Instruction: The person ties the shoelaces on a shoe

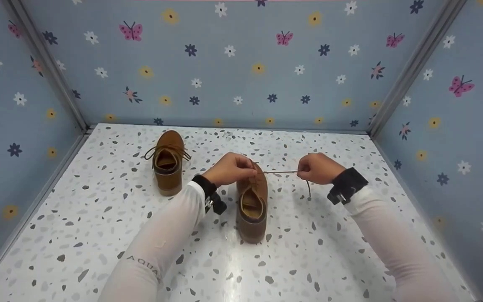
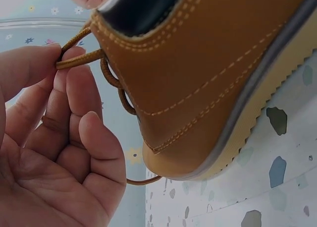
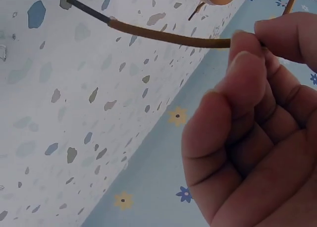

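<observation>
1. The brown shoe [image 1: 252,228] stands upright mid-worktop, its long axis running from the heel, nearest you, to the toe, which points at the far edge.
2. Its lace [image 3: 168,37] runs taut across that axis toward the worktop's right edge; the dark-tipped end hangs below your right hand [image 1: 320,168].
3. Your right hand's grip pinches the lace between thumb and fingertip, well apart from the shoe.
4. Your left hand [image 1: 229,169] is nearer, at the shoe's front; its grip pinches lace too.
5. A second shoe [image 1: 169,180] stands toward the far left corner.
6. The speckled worktop [image 1: 317,260] meets flower-patterned walls [image 1: 241,63] at its far, left and right edges.
</observation>
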{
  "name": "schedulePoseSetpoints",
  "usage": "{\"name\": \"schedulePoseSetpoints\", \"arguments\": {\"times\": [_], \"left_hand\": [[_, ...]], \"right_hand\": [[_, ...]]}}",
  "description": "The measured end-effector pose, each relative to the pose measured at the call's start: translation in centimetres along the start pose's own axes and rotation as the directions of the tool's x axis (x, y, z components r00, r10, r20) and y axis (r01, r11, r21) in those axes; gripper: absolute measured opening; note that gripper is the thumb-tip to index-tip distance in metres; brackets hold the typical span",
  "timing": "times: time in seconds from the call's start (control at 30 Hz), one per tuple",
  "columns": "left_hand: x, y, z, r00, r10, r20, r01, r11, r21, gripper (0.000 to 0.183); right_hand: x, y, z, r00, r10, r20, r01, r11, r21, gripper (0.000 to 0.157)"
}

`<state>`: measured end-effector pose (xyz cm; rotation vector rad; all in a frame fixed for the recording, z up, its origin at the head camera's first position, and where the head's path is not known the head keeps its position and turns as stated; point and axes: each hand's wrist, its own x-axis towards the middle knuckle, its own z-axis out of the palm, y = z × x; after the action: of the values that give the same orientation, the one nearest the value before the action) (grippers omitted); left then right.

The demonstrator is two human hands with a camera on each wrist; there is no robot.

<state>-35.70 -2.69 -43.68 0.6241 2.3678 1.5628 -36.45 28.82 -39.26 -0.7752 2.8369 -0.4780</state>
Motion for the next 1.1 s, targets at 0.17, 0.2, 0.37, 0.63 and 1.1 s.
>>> {"name": "schedulePoseSetpoints", "arguments": {"times": [0.17,0.2,0.37,0.63,1.1], "left_hand": [[-0.1,-0.1,-0.2,1.0,0.002,-0.007,-0.001,1.0,0.02,0.012],[-0.1,-0.1,-0.2,1.0,0.005,-0.009,-0.004,1.0,0.024,0.012],[-0.2,-0.3,-0.4,1.0,0.008,-0.012,-0.008,1.0,0.021,0.013],[-0.3,-0.3,-0.3,1.0,-0.002,-0.011,0.002,1.0,0.022,0.013],[-0.2,-0.3,-0.2,0.999,-0.011,-0.041,0.011,1.0,-0.006,0.013]], "right_hand": [[-0.1,0.4,-0.6,0.998,0.01,0.056,-0.016,0.994,0.107,0.015],[-0.1,0.5,-0.7,0.998,0.014,0.067,-0.024,0.988,0.151,0.015],[-0.2,1.0,-1.0,0.994,0.024,0.107,-0.063,0.923,0.379,0.019],[0.0,-0.2,-0.3,0.995,0.028,0.094,-0.085,0.724,0.684,0.017],[0.5,-3.6,2.2,0.998,-0.017,-0.059,0.058,0.553,0.831,0.013]]}}
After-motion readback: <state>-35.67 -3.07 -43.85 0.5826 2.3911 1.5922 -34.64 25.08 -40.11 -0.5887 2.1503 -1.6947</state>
